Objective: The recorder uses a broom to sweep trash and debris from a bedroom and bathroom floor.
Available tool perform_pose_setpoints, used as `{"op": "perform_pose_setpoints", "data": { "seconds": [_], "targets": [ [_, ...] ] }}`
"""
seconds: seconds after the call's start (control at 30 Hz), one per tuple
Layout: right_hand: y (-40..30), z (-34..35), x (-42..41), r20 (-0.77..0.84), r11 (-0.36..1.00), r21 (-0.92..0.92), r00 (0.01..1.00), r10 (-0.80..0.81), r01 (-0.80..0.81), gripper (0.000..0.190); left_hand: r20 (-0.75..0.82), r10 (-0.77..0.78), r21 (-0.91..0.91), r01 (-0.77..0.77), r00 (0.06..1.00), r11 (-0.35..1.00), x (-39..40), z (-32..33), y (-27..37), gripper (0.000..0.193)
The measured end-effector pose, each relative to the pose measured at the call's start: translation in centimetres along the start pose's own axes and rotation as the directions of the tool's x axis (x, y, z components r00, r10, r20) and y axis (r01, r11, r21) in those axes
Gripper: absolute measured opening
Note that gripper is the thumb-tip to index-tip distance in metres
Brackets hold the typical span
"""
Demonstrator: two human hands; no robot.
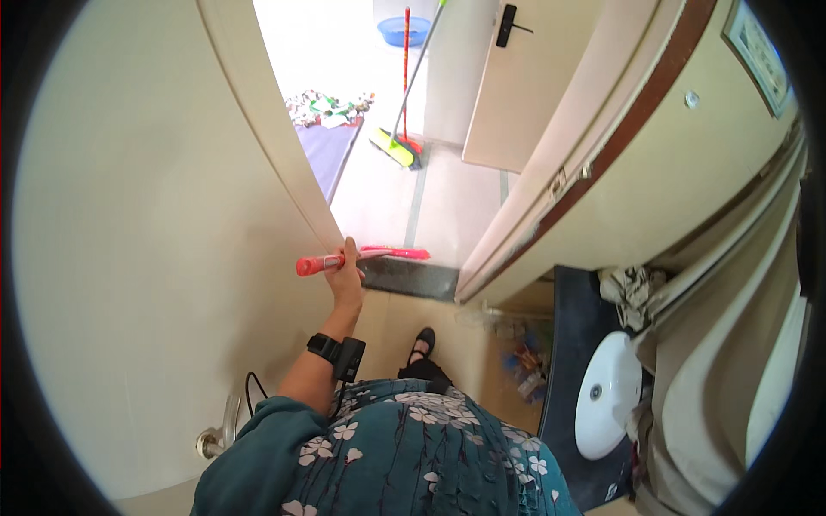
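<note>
My left hand (345, 277) is closed around the red handle of a brush (395, 252). The thick end of its handle sticks out to the left of my fist. To the right, its long, narrow pink head extends across the doorway, above or beside the dark stone threshold (413, 278); whether it touches the floor I cannot tell. A black device is strapped to my left wrist. My right hand is out of view.
Beyond the doorway, a yellow-green broom (395, 148) and a red-handled tool (406, 71) stand near a blue basin (403, 31). Left lies a purple mat (328, 151) with a cluttered pile (329, 108). A dark counter (568, 322) with a white washbasin (606, 400) is at right.
</note>
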State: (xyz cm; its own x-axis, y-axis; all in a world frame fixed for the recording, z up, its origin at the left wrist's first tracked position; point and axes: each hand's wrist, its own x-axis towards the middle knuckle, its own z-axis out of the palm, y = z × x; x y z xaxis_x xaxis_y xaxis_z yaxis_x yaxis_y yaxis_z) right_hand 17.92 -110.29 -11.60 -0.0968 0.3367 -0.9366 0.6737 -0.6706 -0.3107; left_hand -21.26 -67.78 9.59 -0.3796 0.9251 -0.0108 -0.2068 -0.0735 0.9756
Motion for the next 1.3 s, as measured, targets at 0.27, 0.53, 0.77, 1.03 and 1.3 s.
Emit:
{"op": "perform_pose_setpoints", "data": {
  "seconds": [0.27, 0.53, 0.77, 1.03, 1.3],
  "targets": [
    [-7.4, -14.5, 6.8, -0.037, 0.983, -0.131, 0.990, -0.137, 0.131, 0.045, -0.046, 0.002, 0.060, 0.000, 0.999, 0.998, 9.3, 5.4, 3.5, 0.030],
    [-10.2, -24.4, 8.2, 0.002, 0.938, -0.328, 0.993, -0.117, 0.111, 0.043, -0.109, -0.042, -0.060, 0.036, 0.993, 0.998, 13.8, 8.7, -0.2, 0.029],
    [-15.2, -30.7, 10.3, -0.028, 0.910, -0.403, 0.993, -0.117, 0.095, 0.041, -0.155, -0.077, -0.086, 0.064, 0.985, 0.994, 21.6, 12.5, -4.0, 0.031],
    [-23.3, -38.1, 12.5, -0.113, 0.897, -0.441, 0.989, -0.095, 0.036, 0.039, -0.174, -0.086, -0.021, 0.083, 0.981, 0.996, 35.9, 17.8, -6.1, 0.032],
    [-32.9, -43.4, 14.7, -0.097, 0.852, -0.523, 0.992, -0.084, 0.021, 0.037, -0.313, -0.112, -0.033, 0.107, 0.943, 0.994, 51.5, 21.2, -4.3, 0.028]
  ]
}}
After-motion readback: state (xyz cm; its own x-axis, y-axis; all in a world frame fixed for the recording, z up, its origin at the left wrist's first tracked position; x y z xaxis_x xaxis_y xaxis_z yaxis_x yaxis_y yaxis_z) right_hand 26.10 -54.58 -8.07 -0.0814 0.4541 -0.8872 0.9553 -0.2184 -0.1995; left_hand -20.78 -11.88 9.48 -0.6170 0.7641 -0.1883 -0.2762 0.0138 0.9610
